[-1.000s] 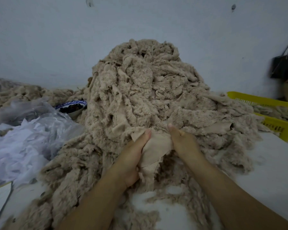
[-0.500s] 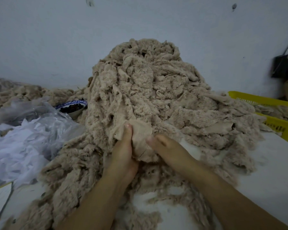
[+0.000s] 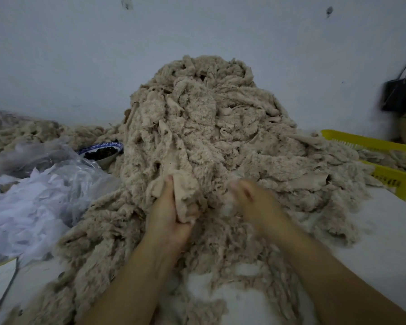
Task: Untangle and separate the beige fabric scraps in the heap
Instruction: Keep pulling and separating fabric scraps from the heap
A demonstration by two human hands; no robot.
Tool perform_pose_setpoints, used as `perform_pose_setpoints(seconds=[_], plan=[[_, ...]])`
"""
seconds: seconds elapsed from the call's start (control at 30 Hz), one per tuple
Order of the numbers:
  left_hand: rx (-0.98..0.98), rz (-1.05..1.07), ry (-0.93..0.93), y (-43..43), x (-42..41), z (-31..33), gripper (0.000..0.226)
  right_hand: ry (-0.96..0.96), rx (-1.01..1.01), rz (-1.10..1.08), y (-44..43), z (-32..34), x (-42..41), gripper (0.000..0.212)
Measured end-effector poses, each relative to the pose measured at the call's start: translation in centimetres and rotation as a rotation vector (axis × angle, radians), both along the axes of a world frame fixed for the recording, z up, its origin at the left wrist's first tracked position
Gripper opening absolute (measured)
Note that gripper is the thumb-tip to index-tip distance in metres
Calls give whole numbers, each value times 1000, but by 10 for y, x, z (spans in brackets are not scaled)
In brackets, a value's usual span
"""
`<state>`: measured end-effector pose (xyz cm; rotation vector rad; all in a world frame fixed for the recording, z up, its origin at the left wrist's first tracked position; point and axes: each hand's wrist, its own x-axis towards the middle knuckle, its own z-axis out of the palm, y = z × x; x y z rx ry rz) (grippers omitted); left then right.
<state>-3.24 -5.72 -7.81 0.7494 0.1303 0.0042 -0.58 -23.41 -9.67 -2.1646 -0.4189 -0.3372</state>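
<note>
OK, heap point(image 3: 209, 127) of beige fabric scraps sits mid-tabletop point(image 3: 384, 242), piled against the wall point(image 3: 80, 55). Its peak is well above both hands, and its skirt spreads toward the person and around both forearms. Left hand point(image 3: 169, 212) is at the heap's near foot, just left of centre, fingers and thumb curled round one smooth beige scrap point(image 3: 182, 191). Scrap is bunched in the fist, long axis running roughly straight away from the person. Near end is crumpled at the heel of the palm; far end points up the slope and merges with a strip in the pile, so I can't tell where it ends. Right hand point(image 3: 253, 198) is just beside it to the right, small gap between the two, fingertips pushed at the fluffy scraps at the heap's foot. It's motion-blurred, so can't tell if it's pinching anything or just pressing. Both forearms lie over loose scraps on the near tabletop. Left of the heap: clear plastic bag point(image 3: 40, 195) with white scraps, and behind it a blue-rimmed bowl point(image 3: 101, 152) of dark stuff touching the heap's edge. Right: yellow basket point(image 3: 399, 181) holding more beige scraps, heap's edge spilling to its rim. Black bag point(image 3: 401, 95) hangs on the wall at far right.
</note>
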Motion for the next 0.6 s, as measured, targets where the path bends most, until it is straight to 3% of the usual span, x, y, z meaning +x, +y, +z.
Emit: perform_pose_setpoints(seconds=[0.1, 0.23, 0.27, 0.37, 0.4, 0.47, 0.6], plan=[[157, 27, 1, 5, -4, -3, 40, 2, 170, -172, -25, 3, 9, 45], [796, 89, -73, -25, -11, -10, 15, 180, 185, 109, -2, -5, -1, 23], [902, 54, -140, -31, -14, -11, 13, 230, 250, 156, 4, -5, -3, 21], [1082, -226, -353, -34, -24, -17, 12, 443, 408, 273, 3, 2, -8, 48], [1127, -293, -383, -33, -25, -19, 13, 482, 404, 339, 2, 3, -10, 47], [1217, -338, -396, -33, -25, -20, 14, 438, 317, 411, 6, 3, -14, 35], [1298, -368, -327, -28, -23, -17, 20, 228, 322, 262, 9, 3, -12, 37]])
